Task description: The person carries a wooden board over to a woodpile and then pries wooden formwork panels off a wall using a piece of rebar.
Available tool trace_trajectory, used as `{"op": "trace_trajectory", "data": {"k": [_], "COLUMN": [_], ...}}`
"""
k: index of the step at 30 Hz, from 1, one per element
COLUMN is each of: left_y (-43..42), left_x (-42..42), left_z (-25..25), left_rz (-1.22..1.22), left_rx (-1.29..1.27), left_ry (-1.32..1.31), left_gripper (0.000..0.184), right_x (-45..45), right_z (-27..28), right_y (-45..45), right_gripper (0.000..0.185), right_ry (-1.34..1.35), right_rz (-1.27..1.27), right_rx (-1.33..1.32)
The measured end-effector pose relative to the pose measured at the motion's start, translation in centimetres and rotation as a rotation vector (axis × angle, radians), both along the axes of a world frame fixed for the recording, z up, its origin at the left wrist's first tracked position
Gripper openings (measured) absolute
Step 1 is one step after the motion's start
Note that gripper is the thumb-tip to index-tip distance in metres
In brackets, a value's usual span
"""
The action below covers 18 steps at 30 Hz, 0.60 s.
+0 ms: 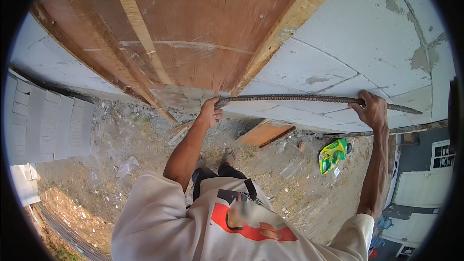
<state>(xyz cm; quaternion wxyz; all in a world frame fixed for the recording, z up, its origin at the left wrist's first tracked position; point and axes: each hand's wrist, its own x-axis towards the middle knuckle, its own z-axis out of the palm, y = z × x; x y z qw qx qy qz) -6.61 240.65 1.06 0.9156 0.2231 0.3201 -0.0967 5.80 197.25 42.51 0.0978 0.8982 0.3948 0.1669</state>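
A ribbed steel rebar (290,97) stretches sideways in front of me, close to the block wall (328,67). Its left end sits in my left hand (210,112), whose fingers are wrapped round it by the foot of the wooden formwork (193,24). Toward the other end, my right hand (372,110) grips the bar from above, and the tip sticks out to the right past it. The bar looks slightly curved, though the wide lens bends lines too.
Timber battens (133,14) brace the plywood. On the dirt ground lie a plywood offcut (265,133), a green and yellow bag (332,155) and a clear plastic scrap (126,166). Stacked grey blocks (48,121) stand at the left. A building with white doors (415,188) is at the right.
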Motion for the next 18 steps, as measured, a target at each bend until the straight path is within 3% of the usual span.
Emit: {"op": "trace_trajectory", "data": {"k": [2,7,11,15,17,18], "left_y": [-0.1,0.8,-0.2,-1.3,-1.3,-1.1], "left_x": [-1.1,-2.1,-5.6,-11.3,-13.1,-13.7], "left_z": [1.7,0.6,-0.2,-4.6,-7.8,-8.7], "left_rz": [-0.06,-0.133,-0.202,-0.248,-0.208,-0.07], "left_rx": [0.025,0.029,0.068,0.096,0.107,0.113], "left_ry": [0.06,0.115,0.158,0.179,0.185,0.213], "left_gripper": [0.028,0.024,0.021,0.024,0.026,0.028], "right_x": [-1.5,-11.0,-20.9,-31.7,-37.4,-40.3], "right_z": [-0.7,-4.2,-7.7,-14.9,-19.1,-21.7], "right_y": [-1.3,-5.0,-7.7,-9.9,-9.5,-9.6], "right_gripper": [0.039,0.035,0.034,0.036,0.038,0.038], "right_ry": [0.05,0.092,0.161,0.616,0.869,0.911], "right_rz": [-0.019,-0.126,-0.38,-0.777,-0.946,-0.958], "right_rx": [0.018,0.101,0.098,0.144,0.107,0.12]}}
